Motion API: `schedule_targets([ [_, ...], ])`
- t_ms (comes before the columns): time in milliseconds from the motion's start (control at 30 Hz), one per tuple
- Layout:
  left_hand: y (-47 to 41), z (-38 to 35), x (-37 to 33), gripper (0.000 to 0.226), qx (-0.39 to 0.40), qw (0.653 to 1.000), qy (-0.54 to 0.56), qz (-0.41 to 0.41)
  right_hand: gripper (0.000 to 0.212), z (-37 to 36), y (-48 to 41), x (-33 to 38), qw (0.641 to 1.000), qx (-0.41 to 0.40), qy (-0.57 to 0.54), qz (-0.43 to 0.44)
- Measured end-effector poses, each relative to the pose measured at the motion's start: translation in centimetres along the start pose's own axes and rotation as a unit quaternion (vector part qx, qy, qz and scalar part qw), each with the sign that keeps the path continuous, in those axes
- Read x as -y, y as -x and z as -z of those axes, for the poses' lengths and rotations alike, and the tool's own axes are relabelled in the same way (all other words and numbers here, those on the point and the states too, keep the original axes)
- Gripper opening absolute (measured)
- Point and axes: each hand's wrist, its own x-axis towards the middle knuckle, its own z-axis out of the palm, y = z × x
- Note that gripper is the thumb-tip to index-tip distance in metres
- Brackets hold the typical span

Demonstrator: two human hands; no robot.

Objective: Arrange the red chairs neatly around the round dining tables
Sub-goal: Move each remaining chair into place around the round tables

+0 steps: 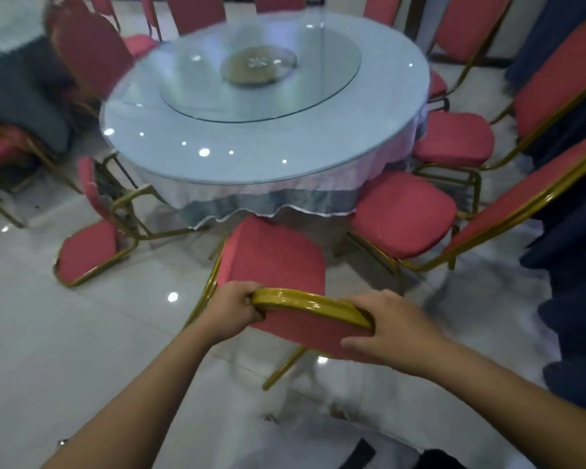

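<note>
Head view. Held the red chair point(274, 262) by the gold top rail point(305, 301) of its backrest: left hand point(236, 308) curled round the rail's left end, right hand point(383, 328) wrapped over the right end, thumb pressed on the red padding. Judged it light but stiff, a tubular metal frame, the glossy rail likely slick; gripping both rail ends looked soundest. Stood just ahead of both hands, seat front pointing away toward the round table point(251, 157), long axis running from hands to tablecloth hem, angled slightly left.
</note>
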Motion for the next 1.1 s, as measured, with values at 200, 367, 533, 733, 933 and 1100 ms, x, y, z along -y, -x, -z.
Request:
schedule_targets([
  [200,0.3,0.2,5.9,0.040,-0.094,0.990,0.054,0.095,0.010,-5.1,-3.1,-0.1,0.999,-0.015,0.016,-0.045],
  [367,-3.2,2.9,7.8,0.026,-0.126,0.987,-0.072,0.075,0.008,-5.7,-7.7,3.0,0.998,-0.013,0.010,-0.057],
  [533,-4.9,6.7,12.0,0.026,-0.143,0.983,-0.017,0.116,0.010,-5.2,-11.7,7.5,0.996,0.015,0.079,-0.050],
  [733,-6.5,11.2,18.8,0.021,-0.086,0.987,0.077,0.108,0.013,-2.9,-19.6,14.9,0.978,0.093,0.181,-0.043],
  [933,-4.7,16.9,27.3,0.038,0.027,0.991,0.021,0.129,0.023,-8.9,-27.4,22.5,0.971,0.170,0.153,-0.069],
  [1100,-3.6,25.5,32.3,0.059,-0.002,0.989,0.039,0.140,0.048,-9.9,-31.2,24.6,0.966,0.211,0.135,-0.064],
])
